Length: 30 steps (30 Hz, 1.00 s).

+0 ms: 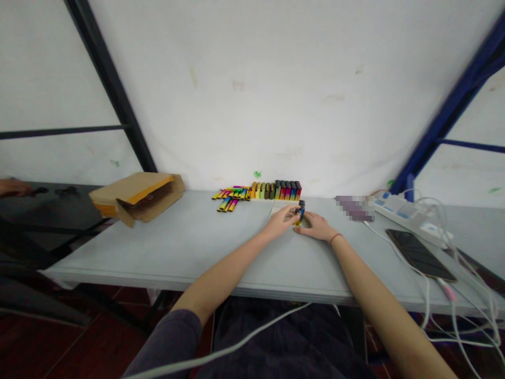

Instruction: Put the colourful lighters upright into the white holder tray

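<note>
My left hand (281, 223) is closed on a small group of lighters (302, 209) with dark tops and blue and yellow bodies. My right hand (316, 226) curls round the same lighters from the other side, its thumb low near the tabletop. The fingers partly cover them, so how many there are is hidden. A pale flat piece (273, 211) shows just behind my left hand. Beyond the hands, upright dark-topped lighters (288, 190) stand in rows, beside yellow and green upright ones (262, 190). To their left, several loose lighters (232, 195) lie in a pile.
An open cardboard box (138, 192) lies at the table's left. On the right are a black phone (420, 253), a white power strip (412, 218), a blurred-out purple object (355, 207) and tangled white cables (428, 300). Another person's hand (14, 187) shows at the far left.
</note>
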{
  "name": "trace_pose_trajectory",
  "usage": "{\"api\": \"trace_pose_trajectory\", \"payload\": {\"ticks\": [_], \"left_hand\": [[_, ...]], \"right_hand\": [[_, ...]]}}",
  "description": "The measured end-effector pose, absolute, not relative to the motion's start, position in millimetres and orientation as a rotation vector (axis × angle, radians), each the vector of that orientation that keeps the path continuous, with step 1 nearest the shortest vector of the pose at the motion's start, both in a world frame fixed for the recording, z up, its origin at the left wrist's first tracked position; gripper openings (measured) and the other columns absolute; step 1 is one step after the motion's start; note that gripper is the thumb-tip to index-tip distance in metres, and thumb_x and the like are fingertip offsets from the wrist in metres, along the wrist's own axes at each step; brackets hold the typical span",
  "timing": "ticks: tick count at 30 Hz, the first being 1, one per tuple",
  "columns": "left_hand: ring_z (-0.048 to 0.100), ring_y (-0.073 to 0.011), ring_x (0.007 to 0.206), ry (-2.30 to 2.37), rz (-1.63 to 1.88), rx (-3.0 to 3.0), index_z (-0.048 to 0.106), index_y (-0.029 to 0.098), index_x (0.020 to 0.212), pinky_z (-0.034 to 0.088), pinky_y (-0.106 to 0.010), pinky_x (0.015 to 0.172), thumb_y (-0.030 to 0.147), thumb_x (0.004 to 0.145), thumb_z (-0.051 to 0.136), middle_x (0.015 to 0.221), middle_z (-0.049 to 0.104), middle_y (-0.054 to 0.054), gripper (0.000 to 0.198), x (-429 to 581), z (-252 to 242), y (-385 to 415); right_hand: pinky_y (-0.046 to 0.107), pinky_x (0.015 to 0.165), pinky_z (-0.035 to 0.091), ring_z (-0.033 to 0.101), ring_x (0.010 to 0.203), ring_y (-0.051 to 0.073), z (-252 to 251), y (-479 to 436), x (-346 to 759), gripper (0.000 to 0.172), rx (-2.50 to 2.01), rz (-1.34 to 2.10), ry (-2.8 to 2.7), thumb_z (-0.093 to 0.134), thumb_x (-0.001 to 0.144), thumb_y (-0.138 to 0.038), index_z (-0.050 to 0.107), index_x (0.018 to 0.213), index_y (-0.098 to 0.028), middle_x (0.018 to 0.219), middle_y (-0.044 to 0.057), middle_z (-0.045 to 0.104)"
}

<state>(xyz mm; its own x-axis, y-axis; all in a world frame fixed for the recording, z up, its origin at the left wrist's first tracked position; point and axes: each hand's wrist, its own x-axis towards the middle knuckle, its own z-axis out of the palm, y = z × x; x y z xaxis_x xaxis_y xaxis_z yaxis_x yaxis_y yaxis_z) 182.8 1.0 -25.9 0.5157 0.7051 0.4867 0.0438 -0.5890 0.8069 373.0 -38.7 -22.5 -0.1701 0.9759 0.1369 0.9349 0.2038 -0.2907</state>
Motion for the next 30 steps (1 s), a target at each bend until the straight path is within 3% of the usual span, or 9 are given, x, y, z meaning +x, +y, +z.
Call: {"api": "trace_pose_trajectory", "payload": {"ticks": [13,20,23,26,30], "left_hand": [[0.07,-0.0175,0.092,0.676,1.076,2.049,0.057,0.021,0.126,0.054,-0.032,0.09,0.026,0.087,0.065,0.111,0.07,-0.007,0.04,183,-25,-5],[0.06,-0.0229,0.116,0.722,1.12,2.426,0.067,0.024,0.118,0.042,-0.038,0.107,0.029,0.095,0.054,0.12,0.066,-0.008,0.028,177,-13,-10],[0.056,-0.0258,0.119,0.876,1.117,2.494,0.067,0.025,0.123,0.039,-0.041,0.108,0.033,0.094,0.056,0.123,0.064,-0.01,0.032,164,-1,-5],[0.05,-0.0299,0.124,1.335,1.193,2.35,0.066,0.023,0.124,0.036,-0.046,0.109,0.029,0.095,0.053,0.125,0.063,-0.012,0.032,130,13,10],[0.037,-0.0447,0.134,1.852,1.266,1.959,0.069,0.016,0.119,0.029,-0.06,0.105,0.03,0.098,0.042,0.133,0.057,-0.023,0.037,66,13,41]], "right_hand": [[0.05,0.108,0.041,0.053,0.131,0.035,-24,-37,375,0.064,-1.77,0.186,-2.216,0.061,0.083,-0.063,0.056,0.131,-0.02,0.143,0.015,0.057],[0.051,0.11,0.039,0.052,0.132,0.035,-25,-37,375,0.067,-1.799,0.174,-2.205,0.061,0.084,-0.063,0.055,0.133,-0.018,0.144,0.017,0.056],[0.049,0.109,0.039,0.052,0.133,0.034,-23,-38,375,0.067,-1.791,0.188,-2.208,0.061,0.083,-0.064,0.055,0.134,-0.019,0.144,0.016,0.056],[0.048,0.109,0.04,0.052,0.132,0.034,-23,-37,376,0.067,-1.779,0.209,-2.221,0.061,0.084,-0.064,0.055,0.134,-0.02,0.144,0.015,0.056],[0.051,0.109,0.039,0.051,0.133,0.035,-23,-36,377,0.068,-1.783,0.217,-2.212,0.061,0.084,-0.063,0.054,0.135,-0.02,0.146,0.015,0.055]]}}
